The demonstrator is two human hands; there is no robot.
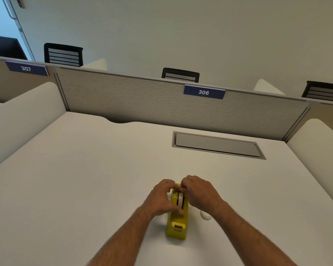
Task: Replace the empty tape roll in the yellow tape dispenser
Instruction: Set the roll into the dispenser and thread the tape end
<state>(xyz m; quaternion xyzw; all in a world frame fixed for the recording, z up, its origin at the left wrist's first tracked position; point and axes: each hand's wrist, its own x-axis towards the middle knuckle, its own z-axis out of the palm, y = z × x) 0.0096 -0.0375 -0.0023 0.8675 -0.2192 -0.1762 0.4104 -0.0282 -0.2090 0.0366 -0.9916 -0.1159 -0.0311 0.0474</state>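
The yellow tape dispenser [176,225] lies on the white desk [85,179], its cutter end toward me. A tape roll [180,199] sits in its slot, mostly hidden by my hands. My left hand [161,199] clasps the dispenser's left side, thumb near the roll. My right hand [199,192] covers the far right side, its fingertips pinching at the top of the roll. A small whitish ring [205,215], seemingly another tape roll, lies on the desk just right of the dispenser, partly hidden by my right wrist.
A grey cable hatch [217,144] is set into the desk at the back right. A fabric partition [142,100] with a 306 label closes the far edge, with white side dividers left and right. Black chairs stand beyond it.
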